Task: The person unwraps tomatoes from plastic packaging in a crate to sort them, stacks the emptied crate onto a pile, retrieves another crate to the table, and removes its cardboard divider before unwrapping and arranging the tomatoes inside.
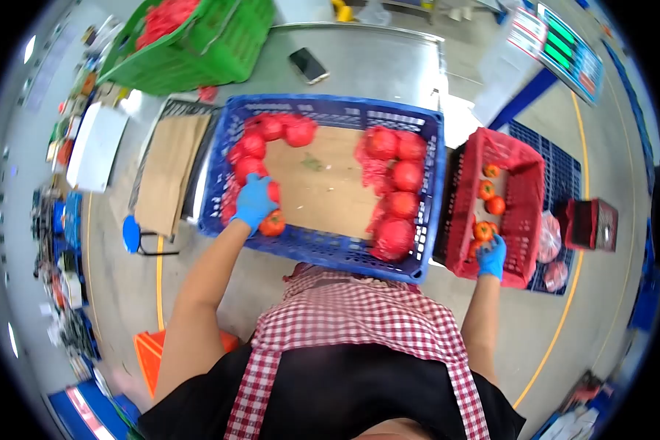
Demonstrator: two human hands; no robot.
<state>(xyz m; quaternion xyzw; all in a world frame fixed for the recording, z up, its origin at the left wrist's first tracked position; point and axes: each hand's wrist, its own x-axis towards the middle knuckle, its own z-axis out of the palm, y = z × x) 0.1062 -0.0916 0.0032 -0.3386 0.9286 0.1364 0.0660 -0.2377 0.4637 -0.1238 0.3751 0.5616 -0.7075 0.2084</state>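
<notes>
My left hand (254, 202), in a blue glove, is inside the blue crate (330, 104), its fingers curled over a red-wrapped tomato (273, 191) along the left side. Just below it lies a bare orange-red tomato (273, 224). More tomatoes in red netting line the crate's left side, and others (405, 176) line the right; brown cardboard (323, 187) covers the bottom between them. My right hand (491, 258), also gloved, reaches into the red crate (517, 253) with its fingers closed around a tomato (474, 249), partly hidden. Several loose tomatoes (495, 204) lie above that hand.
A green crate (191, 62) holding red netting (166, 20) stands at the back left on the metal table (374, 59), near a phone (309, 66). Cardboard sheets (170, 172) lie at left. A scale display (565, 48) rises at right, above a blue pallet (557, 165).
</notes>
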